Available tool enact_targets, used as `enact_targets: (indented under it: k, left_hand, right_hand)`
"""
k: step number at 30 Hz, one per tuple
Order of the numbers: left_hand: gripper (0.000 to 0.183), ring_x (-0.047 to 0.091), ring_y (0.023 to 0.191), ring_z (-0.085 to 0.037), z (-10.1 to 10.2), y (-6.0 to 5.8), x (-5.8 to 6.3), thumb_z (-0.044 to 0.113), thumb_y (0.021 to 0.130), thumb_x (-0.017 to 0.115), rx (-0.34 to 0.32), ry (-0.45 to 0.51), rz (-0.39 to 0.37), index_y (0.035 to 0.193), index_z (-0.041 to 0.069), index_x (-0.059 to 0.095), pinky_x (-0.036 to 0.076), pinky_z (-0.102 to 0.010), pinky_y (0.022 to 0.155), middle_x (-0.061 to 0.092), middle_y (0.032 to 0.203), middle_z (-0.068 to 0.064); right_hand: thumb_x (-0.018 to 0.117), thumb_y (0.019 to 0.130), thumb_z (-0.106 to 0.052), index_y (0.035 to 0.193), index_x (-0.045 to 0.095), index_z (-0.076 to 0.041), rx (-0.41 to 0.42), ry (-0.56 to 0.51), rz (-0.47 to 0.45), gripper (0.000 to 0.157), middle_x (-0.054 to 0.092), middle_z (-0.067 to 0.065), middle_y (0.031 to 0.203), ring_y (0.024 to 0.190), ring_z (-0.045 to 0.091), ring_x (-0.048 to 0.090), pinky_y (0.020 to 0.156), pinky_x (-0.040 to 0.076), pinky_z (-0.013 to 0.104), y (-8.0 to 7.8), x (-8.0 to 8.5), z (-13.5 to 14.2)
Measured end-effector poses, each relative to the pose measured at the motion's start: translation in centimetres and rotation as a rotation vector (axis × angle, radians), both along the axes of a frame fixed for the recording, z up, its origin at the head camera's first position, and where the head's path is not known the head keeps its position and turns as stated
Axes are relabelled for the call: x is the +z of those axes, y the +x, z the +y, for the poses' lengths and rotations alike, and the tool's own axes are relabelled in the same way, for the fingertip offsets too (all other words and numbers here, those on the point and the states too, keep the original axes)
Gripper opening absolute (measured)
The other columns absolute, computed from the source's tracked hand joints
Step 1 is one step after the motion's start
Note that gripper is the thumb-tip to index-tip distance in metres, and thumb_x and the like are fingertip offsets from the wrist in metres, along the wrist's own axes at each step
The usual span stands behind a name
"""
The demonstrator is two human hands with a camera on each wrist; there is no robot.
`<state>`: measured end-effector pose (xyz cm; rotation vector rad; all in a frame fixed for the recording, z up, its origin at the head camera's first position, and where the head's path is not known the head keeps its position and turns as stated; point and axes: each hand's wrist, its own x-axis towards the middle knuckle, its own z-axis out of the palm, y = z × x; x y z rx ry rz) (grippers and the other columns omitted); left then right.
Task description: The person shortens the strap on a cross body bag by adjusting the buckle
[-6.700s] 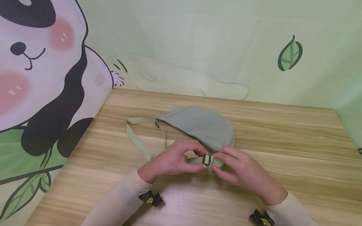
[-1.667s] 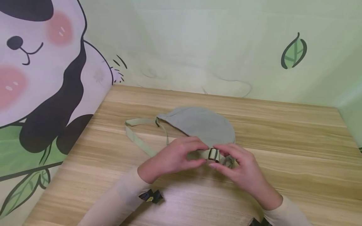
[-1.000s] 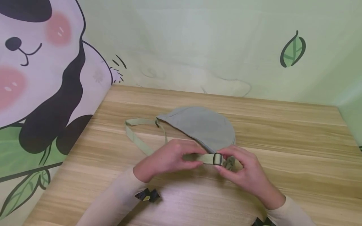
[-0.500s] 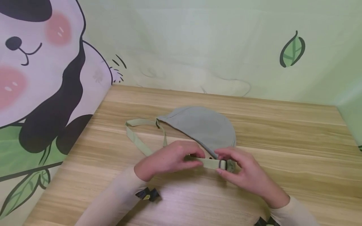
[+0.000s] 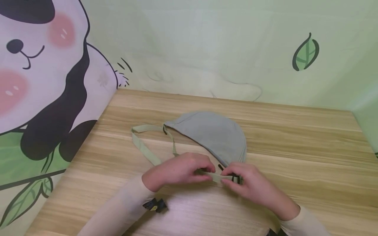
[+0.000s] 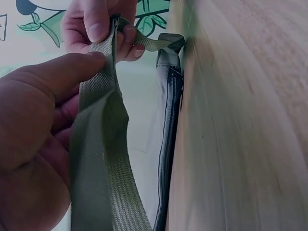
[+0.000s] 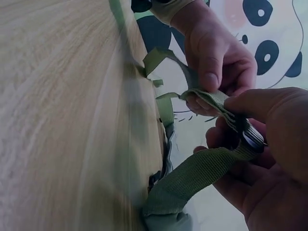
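Observation:
A grey crossbody bag [image 5: 212, 132] lies on the table, its zipper [image 6: 170, 125] edge toward me. My left hand [image 5: 184, 168] pinches the light green webbing strap [image 5: 144, 149] between thumb and fingers. Just right of it, my right hand [image 5: 254, 185] pinches the same strap beside a black slider buckle [image 7: 252, 136], which sits within that hand's curled fingers. Between the two hands runs a short length of strap, layered double in the right wrist view. From the slider, the strap bends down to the bag's near right corner. The rest loops out to the left.
The wooden table [image 5: 301, 144] extends on both sides of the bag. Behind it stands a pale green wall [image 5: 206, 49], and a panda print [image 5: 53, 82] covers the left side. A black zipper pull [image 5: 220, 167] shows at the bag's near edge.
The slider has shifted right along the strap, toward the bag's corner. My right fingertips have moved from the slider's edges onto the strap left of it. Both hands are slightly lower; the bag stays put.

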<state>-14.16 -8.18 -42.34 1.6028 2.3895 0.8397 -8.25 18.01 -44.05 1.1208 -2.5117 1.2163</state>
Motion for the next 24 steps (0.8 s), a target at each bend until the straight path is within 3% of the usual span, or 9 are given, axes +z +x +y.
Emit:
enact_targets:
  k: [5,15,24]
  left_hand:
    - [0.016,0.071,0.101,-0.008,-0.4,-0.1,-0.3,0.021,0.102,0.077,0.024,-0.018,0.017,0.115,0.012,0.076,0.059,-0.021,0.095,0.077,0.110,0.002]
    - [0.022,0.074,0.111,-0.013,-1.5,-0.6,-0.6,0.022,0.102,0.076,0.069,-0.017,-0.018,0.119,0.009,0.075,0.059,-0.026,0.104,0.078,0.117,-0.003]
    - [0.026,0.073,0.118,-0.020,-2.2,-1.6,-1.1,0.023,0.104,0.073,0.169,-0.066,-0.008,0.125,0.007,0.074,0.059,-0.036,0.107,0.077,0.124,-0.005]
  right_hand:
    - [0.084,0.087,0.004,0.104,0.077,-0.016,-0.029,-0.008,0.019,0.028,0.077,-0.010,0.098,0.093,0.005,0.071,0.082,0.063,0.029,0.1,-0.2,0.5]
    - [0.084,0.089,0.000,0.114,0.078,-0.010,-0.033,0.006,-0.037,0.027,0.080,-0.002,0.106,0.099,0.008,0.073,0.088,0.064,0.033,0.0,-0.9,1.2]
    - [0.082,0.092,0.002,0.117,0.077,-0.008,-0.133,-0.002,-0.059,0.028,0.081,0.003,0.115,0.108,0.013,0.075,0.096,0.061,0.024,0.0,-1.3,0.9]
